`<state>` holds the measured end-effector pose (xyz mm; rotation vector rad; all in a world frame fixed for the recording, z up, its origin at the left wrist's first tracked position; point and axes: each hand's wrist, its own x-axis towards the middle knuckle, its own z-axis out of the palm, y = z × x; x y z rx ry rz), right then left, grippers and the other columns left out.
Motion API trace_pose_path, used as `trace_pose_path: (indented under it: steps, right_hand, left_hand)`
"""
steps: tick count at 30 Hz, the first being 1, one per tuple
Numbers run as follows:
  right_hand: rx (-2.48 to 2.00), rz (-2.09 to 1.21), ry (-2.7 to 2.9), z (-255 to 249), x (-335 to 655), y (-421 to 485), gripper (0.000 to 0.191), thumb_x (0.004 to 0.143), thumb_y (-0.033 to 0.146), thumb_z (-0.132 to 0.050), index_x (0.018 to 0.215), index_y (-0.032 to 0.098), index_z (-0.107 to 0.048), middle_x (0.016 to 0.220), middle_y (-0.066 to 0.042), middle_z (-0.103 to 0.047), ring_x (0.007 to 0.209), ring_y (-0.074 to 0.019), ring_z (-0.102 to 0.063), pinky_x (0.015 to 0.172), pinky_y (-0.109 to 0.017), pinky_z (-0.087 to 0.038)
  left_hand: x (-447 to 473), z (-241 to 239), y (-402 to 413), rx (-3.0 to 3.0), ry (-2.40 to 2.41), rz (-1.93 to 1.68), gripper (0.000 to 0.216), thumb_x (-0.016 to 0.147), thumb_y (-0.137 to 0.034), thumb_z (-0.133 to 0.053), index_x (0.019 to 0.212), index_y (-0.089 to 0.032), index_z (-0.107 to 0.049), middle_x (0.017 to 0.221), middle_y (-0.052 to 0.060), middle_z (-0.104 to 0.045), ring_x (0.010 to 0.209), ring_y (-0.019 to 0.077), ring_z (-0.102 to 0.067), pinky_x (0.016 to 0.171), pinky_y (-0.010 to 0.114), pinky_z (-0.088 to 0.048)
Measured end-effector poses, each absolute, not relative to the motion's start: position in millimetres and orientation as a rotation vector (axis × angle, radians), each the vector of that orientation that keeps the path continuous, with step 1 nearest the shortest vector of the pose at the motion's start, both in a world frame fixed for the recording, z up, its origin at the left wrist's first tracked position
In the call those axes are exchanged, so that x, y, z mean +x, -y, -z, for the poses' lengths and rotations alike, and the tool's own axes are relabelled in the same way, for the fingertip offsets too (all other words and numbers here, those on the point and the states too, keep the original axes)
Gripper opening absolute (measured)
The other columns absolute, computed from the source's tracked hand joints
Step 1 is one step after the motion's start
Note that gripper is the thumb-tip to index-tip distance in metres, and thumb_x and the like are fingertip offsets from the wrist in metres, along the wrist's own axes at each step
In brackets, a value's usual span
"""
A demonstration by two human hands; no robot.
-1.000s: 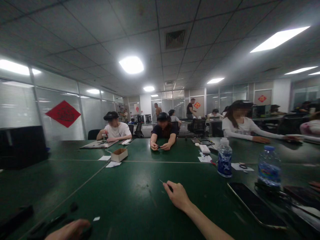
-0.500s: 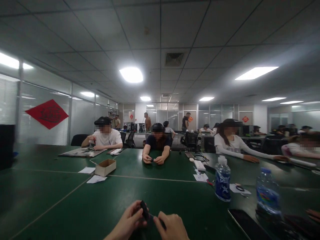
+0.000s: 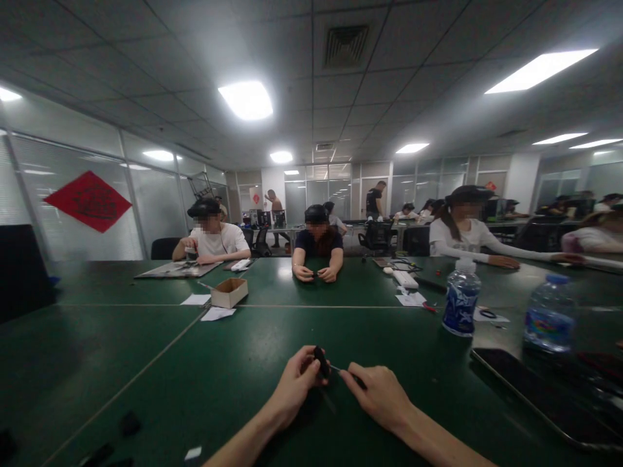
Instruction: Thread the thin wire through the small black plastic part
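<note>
In the head view, my left hand (image 3: 294, 377) pinches a small black block-like part (image 3: 321, 364) between thumb and fingers, tilted above the green table. My right hand (image 3: 379, 393) is closed round a thin screwdriver (image 3: 335, 369); its slim metal shaft points left. The shaft reaches towards the black part's right side; whether its tip touches cannot be told. Fingers cover most of the screwdriver's handle. Both forearms come in from the bottom edge.
Right of my hands lie a phone (image 3: 540, 395) and two water bottles, one blue-labelled (image 3: 460, 299), one clear (image 3: 549, 314). Ahead stands a small cardboard box (image 3: 228, 293). Small dark pieces (image 3: 130, 423) lie at lower left. Several people sit across the green table (image 3: 160, 370).
The camera view has tipped downward and shifted, so more of the near table and forearms shows. Both hands keep hold of the black part and screwdriver.
</note>
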<state>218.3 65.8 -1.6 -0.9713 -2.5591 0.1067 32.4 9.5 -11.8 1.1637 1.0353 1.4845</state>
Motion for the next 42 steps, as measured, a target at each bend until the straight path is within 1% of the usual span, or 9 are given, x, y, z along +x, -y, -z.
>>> trace_pose_path:
  steps: [5, 10, 15, 21, 27, 33, 37, 42]
  right_hand:
    - [-0.986, -0.076, 2.599, 1, 218, -65, 0.039, 0.098, 0.039, -0.031, 0.08, 0.023, -0.062, 0.069, -0.002, -0.068, 0.061, -0.0166, -0.065, 0.057, -0.023, -0.042]
    - [-1.003, -0.115, 2.596, 0, 220, -65, 0.039, 0.098, 0.04, -0.03, 0.084, 0.023, -0.062, 0.07, -0.002, -0.068, 0.062, -0.0165, -0.065, 0.057, -0.023, -0.043]
    - [-0.995, -0.096, 2.634, -1, 221, -64, 0.037, 0.098, 0.04, -0.032, 0.087, 0.023, -0.063, 0.072, -0.003, -0.068, 0.064, -0.017, -0.065, 0.057, -0.024, -0.044]
    - [-0.965, -0.186, 2.592, -5, 224, -61, 0.039, 0.099, 0.039, -0.031, 0.085, 0.022, -0.063, 0.07, -0.002, -0.067, 0.06, -0.0152, -0.063, 0.056, -0.022, -0.044]
    - [-0.943, -0.215, 2.545, -2, 224, -64, 0.041, 0.099, 0.04, -0.03, 0.084, 0.021, -0.062, 0.068, -0.001, -0.066, 0.059, -0.0146, -0.063, 0.058, -0.023, -0.045]
    - [-0.968, -0.087, 2.588, 1, 223, -64, 0.039, 0.099, 0.04, -0.032, 0.083, 0.021, -0.062, 0.068, -0.002, -0.066, 0.06, -0.0164, -0.064, 0.056, -0.024, -0.043]
    - [-0.946, -0.115, 2.618, -2, 223, -61, 0.038, 0.099, 0.038, -0.031, 0.086, 0.021, -0.063, 0.07, -0.002, -0.067, 0.06, -0.0156, -0.064, 0.056, -0.023, -0.044]
    - [-0.953, -0.136, 2.639, -7, 224, -58, 0.037, 0.099, 0.036, -0.032, 0.086, 0.021, -0.063, 0.072, -0.003, -0.067, 0.06, -0.0149, -0.063, 0.055, -0.022, -0.044]
  left_hand:
    - [31, 12, -9, 1.114, -1.011, -1.498, 0.041, 0.073, -0.041, -0.071, 0.105, -0.016, -0.062, 0.099, 0.01, -0.062, 0.095, 0.0221, -0.058, 0.08, 0.034, -0.05]
    - [31, 11, -9, 1.03, -0.979, -1.53, 0.041, 0.071, -0.038, -0.074, 0.104, -0.016, -0.063, 0.099, 0.009, -0.063, 0.093, 0.021, -0.059, 0.081, 0.034, -0.049]
    - [30, 10, -8, 1.03, -0.967, -1.536, 0.039, 0.073, -0.036, -0.072, 0.105, -0.016, -0.062, 0.099, 0.009, -0.064, 0.092, 0.0201, -0.061, 0.082, 0.033, -0.048]
    - [29, 12, -8, 1.085, -0.978, -1.554, 0.039, 0.073, -0.032, -0.073, 0.107, -0.016, -0.061, 0.101, 0.01, -0.065, 0.096, 0.021, -0.061, 0.091, 0.037, -0.045]
    - [31, 12, -10, 1.048, -1.008, -1.566, 0.039, 0.072, -0.033, -0.073, 0.105, -0.016, -0.061, 0.1, 0.009, -0.064, 0.093, 0.0198, -0.06, 0.086, 0.035, -0.047]
    - [30, 11, -8, 1.124, -1.037, -1.52, 0.039, 0.074, -0.033, -0.071, 0.107, -0.016, -0.061, 0.102, 0.009, -0.063, 0.096, 0.0211, -0.059, 0.085, 0.035, -0.048]
    - [30, 7, -6, 1.185, -1.075, -1.485, 0.041, 0.073, -0.034, -0.071, 0.108, -0.015, -0.062, 0.104, 0.01, -0.064, 0.097, 0.0223, -0.059, 0.086, 0.035, -0.048]
    - [34, 0, -3, 1.243, -1.125, -1.431, 0.039, 0.071, -0.034, -0.073, 0.104, -0.014, -0.064, 0.1, 0.01, -0.066, 0.094, 0.022, -0.06, 0.085, 0.034, -0.047]
